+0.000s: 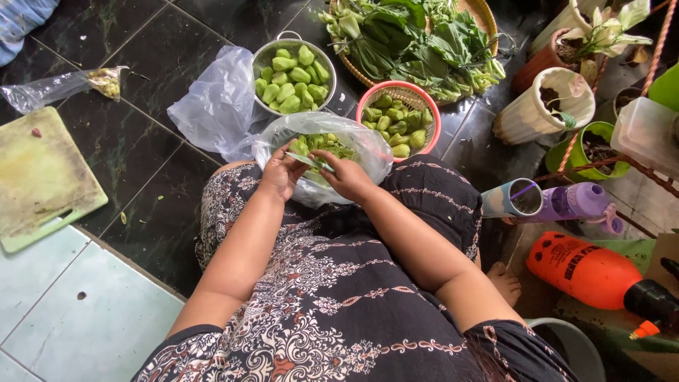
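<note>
My left hand [281,173] and my right hand [345,175] meet over a clear plastic bag [368,145] of green vegetable pieces resting on my lap. Both hands pinch a thin green pod or leaf strip [311,161] between their fingertips, the left at one end and the right at the other. Just beyond the bag stand a metal bowl [293,76] filled with cut green pieces and a pink plastic basket [399,117] holding more of them.
A woven tray of leafy greens [417,42] lies farther off. An empty plastic bag [216,106] lies left of the bowl, a green cutting board [42,177] at far left. Plant pots [544,106], a purple bottle [576,201] and an orange sprayer [587,272] crowd the right.
</note>
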